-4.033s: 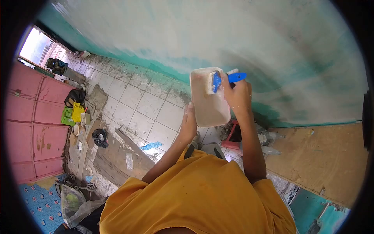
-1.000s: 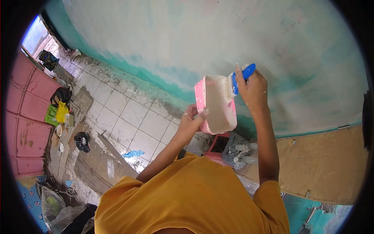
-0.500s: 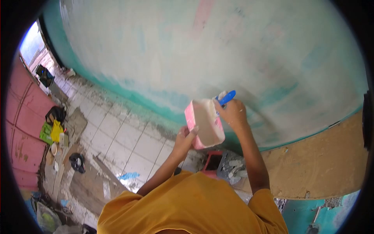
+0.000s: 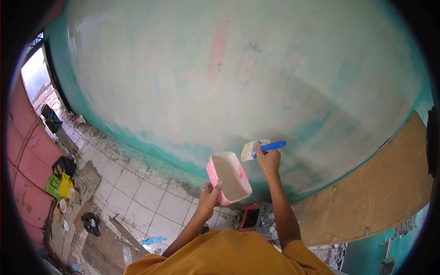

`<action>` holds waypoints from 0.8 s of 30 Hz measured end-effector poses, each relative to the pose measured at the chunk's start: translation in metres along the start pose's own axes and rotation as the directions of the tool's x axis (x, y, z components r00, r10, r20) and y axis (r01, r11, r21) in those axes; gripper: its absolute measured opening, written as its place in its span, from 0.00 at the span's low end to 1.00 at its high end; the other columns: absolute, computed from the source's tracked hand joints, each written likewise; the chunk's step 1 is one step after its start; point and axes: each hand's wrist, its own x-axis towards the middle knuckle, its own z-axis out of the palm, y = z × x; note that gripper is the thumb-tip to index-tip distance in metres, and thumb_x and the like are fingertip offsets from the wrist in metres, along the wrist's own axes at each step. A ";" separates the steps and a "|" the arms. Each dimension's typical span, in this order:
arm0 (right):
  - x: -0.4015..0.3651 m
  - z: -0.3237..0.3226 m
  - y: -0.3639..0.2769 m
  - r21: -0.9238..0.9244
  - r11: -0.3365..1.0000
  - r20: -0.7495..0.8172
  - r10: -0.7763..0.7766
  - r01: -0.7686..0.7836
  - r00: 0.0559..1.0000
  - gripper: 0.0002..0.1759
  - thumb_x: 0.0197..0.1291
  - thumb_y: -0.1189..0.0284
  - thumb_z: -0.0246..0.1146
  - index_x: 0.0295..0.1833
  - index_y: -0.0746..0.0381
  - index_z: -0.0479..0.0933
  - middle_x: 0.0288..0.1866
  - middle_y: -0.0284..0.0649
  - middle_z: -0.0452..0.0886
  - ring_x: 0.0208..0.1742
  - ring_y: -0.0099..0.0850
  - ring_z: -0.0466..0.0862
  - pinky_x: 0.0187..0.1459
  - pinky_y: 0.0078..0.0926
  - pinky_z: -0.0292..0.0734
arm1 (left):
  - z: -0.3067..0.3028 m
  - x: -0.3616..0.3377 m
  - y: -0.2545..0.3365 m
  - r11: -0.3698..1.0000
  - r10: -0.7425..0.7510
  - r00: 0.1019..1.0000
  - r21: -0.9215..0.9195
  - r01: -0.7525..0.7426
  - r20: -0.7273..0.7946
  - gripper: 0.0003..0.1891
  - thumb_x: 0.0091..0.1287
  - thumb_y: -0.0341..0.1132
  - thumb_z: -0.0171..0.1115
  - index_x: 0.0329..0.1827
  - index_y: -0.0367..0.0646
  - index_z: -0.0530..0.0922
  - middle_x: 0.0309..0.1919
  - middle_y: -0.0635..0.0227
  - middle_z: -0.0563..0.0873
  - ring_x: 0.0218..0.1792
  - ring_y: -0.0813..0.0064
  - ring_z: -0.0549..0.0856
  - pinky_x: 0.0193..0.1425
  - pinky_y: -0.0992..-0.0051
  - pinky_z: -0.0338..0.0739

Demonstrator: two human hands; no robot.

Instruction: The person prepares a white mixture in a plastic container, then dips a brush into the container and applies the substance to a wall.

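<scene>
Pale, patchy wall [image 4: 206, 82] fills most of what you see, whitish over a teal band that runs low along it.

Your right hand [image 4: 268, 161] has its fingers [image 4: 262, 155] closed round the blue handle of a brush [image 4: 256, 148]. The bristle head sticks out just left of your knuckles and the handle tip points right. The bristles sit at or very near the wall (contact cannot be told from this angle). It looks light and stiff in the handle and soft at the bristle end. The grip looks best where you have it, on the bare blue part, since the wet end is likely slick.

Your left hand [image 4: 210, 195] is clamped on the near end of a pink tub [image 4: 229, 176], thumb over the rim and fingers under. The tub lies just left of and below the brush, tilted, with its whitened inside facing you. I judge it thin-walled and a little flexible, heavier toward whatever lies in it, so a hold under the base looks safer than a pinch on the rim.

Further out, a red stool [image 4: 250, 219] stands below your wrists. A tiled floor [image 4: 137, 197] spreads to the left, and a brown board [image 4: 376, 192] leans at the right.
</scene>
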 end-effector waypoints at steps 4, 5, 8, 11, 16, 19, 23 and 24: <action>-0.008 0.006 0.037 0.311 0.921 0.045 0.230 -0.232 0.972 0.16 0.63 0.63 0.69 0.45 0.65 0.81 0.26 0.35 0.82 0.24 0.24 0.81 0.27 0.24 0.75 | 0.000 -0.003 0.001 1.000 0.011 1.000 -0.029 -0.011 -0.017 0.34 0.68 0.51 0.66 0.64 0.31 0.64 0.52 0.58 0.81 0.45 0.72 0.85 0.39 0.68 0.86; -0.011 0.006 0.042 0.451 0.815 0.112 0.352 -0.363 0.929 0.16 0.63 0.63 0.69 0.47 0.65 0.80 0.28 0.32 0.81 0.24 0.21 0.80 0.27 0.21 0.74 | 0.001 -0.003 0.001 1.000 0.019 0.999 -0.023 -0.019 -0.028 0.34 0.68 0.51 0.65 0.63 0.31 0.64 0.52 0.58 0.80 0.46 0.71 0.85 0.39 0.68 0.86; -0.011 0.001 0.048 0.636 0.561 0.242 0.506 -0.529 0.828 0.17 0.63 0.64 0.70 0.50 0.64 0.80 0.32 0.31 0.81 0.27 0.19 0.79 0.28 0.19 0.75 | 0.001 -0.001 0.000 1.000 -0.001 1.000 -0.016 0.000 -0.024 0.35 0.68 0.53 0.65 0.64 0.31 0.64 0.53 0.58 0.79 0.48 0.71 0.83 0.42 0.67 0.85; 0.010 -0.015 0.041 0.713 0.427 0.308 0.522 -0.556 0.796 0.18 0.62 0.66 0.71 0.51 0.65 0.80 0.36 0.32 0.82 0.32 0.20 0.80 0.32 0.19 0.77 | 0.001 0.006 -0.004 0.999 -0.004 1.000 0.043 0.005 -0.023 0.37 0.68 0.55 0.62 0.66 0.31 0.62 0.55 0.54 0.78 0.50 0.64 0.83 0.46 0.62 0.84; 0.097 -0.076 0.000 0.666 0.673 0.183 0.269 -0.321 0.946 0.18 0.61 0.66 0.72 0.52 0.66 0.81 0.41 0.34 0.84 0.37 0.22 0.82 0.38 0.21 0.79 | 0.011 0.015 -0.001 0.998 0.003 1.000 0.070 -0.002 -0.022 0.38 0.69 0.55 0.59 0.68 0.30 0.60 0.57 0.48 0.77 0.51 0.56 0.84 0.48 0.58 0.83; 0.172 -0.117 -0.026 0.500 0.856 -0.047 -0.124 0.131 0.991 0.17 0.60 0.66 0.71 0.49 0.66 0.82 0.40 0.37 0.85 0.37 0.26 0.83 0.39 0.27 0.79 | 0.019 0.025 0.006 1.000 0.010 1.000 0.025 -0.010 -0.007 0.36 0.69 0.54 0.62 0.65 0.32 0.63 0.55 0.53 0.78 0.50 0.61 0.84 0.45 0.61 0.84; 0.246 -0.184 -0.115 -0.278 0.890 -0.024 -0.382 0.361 0.924 0.19 0.64 0.62 0.68 0.49 0.68 0.81 0.36 0.45 0.85 0.40 0.32 0.85 0.44 0.27 0.79 | 0.033 0.040 0.014 1.000 0.016 1.000 -0.022 -0.017 -0.016 0.34 0.68 0.53 0.64 0.63 0.33 0.64 0.54 0.56 0.77 0.48 0.66 0.84 0.43 0.62 0.85; 0.257 -0.192 -0.135 -0.350 0.850 -0.095 -0.449 0.393 0.888 0.19 0.64 0.60 0.68 0.48 0.67 0.81 0.37 0.46 0.85 0.41 0.36 0.85 0.45 0.28 0.79 | 0.038 0.044 0.016 0.999 0.027 1.000 -0.025 -0.027 -0.011 0.34 0.68 0.53 0.64 0.63 0.33 0.64 0.54 0.56 0.77 0.48 0.66 0.84 0.43 0.62 0.85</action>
